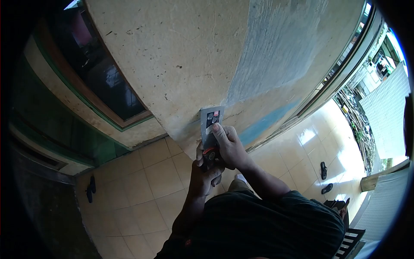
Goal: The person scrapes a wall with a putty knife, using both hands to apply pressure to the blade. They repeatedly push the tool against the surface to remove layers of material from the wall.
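At far left, a dark-paned window (pixel 108 80) in a brown and green frame, with dark footwear (pixel 89 195) below on the tiled floor (pixel 161 175). Rightward, a stained, pitted cream wall (pixel 185 52), reaching down to the middle of the frame.

At center, low against the wall's near corner, a scraper (pixel 206 137) with a broad grey metal blade and a black and orange handle, blade pointing up the frame. Left hand (pixel 202 179) wrapped around the handle from below, fingers curled. Right hand (pixel 230 149) clasped over the right side, thumb laid flat on the blade's face. Blade's far edge close to the wall; impossible to tell whether touching.

Probably light, with a thin, fairly stiff blade, perhaps springy near the edge, and unlikely to break. Likely slicker on the metal than on the handle. Best taken by the handle, with a thumb on the flat for steadiness and fingertips kept off the edge and corners.

Farther right, a rough grey patch (pixel 280 47) above a blue patch (pixel 269 123) on the wall, then black sandals (pixel 324 170) on sunlit tiles.
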Demonstrator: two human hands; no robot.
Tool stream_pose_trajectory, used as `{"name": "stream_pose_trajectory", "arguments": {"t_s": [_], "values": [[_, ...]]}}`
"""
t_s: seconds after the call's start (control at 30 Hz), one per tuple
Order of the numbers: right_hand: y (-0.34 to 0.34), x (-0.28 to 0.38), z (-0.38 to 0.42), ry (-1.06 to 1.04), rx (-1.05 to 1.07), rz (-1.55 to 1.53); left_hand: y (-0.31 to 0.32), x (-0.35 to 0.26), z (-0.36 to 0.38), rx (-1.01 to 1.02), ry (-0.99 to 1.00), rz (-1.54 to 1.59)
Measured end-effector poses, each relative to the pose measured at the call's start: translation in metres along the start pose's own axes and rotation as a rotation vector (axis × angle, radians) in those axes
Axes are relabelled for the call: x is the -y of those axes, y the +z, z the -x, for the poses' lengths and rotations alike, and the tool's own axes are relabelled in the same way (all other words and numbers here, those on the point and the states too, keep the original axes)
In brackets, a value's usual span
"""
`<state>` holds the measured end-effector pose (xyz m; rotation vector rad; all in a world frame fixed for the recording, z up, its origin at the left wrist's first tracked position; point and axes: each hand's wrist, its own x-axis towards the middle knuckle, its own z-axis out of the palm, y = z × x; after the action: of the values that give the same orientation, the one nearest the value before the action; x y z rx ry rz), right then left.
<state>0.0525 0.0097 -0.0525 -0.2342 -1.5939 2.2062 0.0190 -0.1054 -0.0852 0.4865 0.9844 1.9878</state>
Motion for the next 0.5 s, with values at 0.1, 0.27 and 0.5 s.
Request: {"name": "stream_pose_trajectory", "arguments": {"t_s": [0.1, 0.27, 0.5], "values": [[-0.011, 0.016, 0.0, 0.06, 0.085, 0.124, -0.018, 0.013, 0.0, 0.062, -0.021, 0.064], [-0.025, -0.001, 0.006, 0.109, 0.054, 0.148, -0.025, 0.017, 0.0, 0.204, -0.165, 0.18], [-0.003, 0.008, 0.052, 0.144, 0.101, 0.23, -0.01, -0.006, 0.022, 0.286, -0.291, 0.302]]}}
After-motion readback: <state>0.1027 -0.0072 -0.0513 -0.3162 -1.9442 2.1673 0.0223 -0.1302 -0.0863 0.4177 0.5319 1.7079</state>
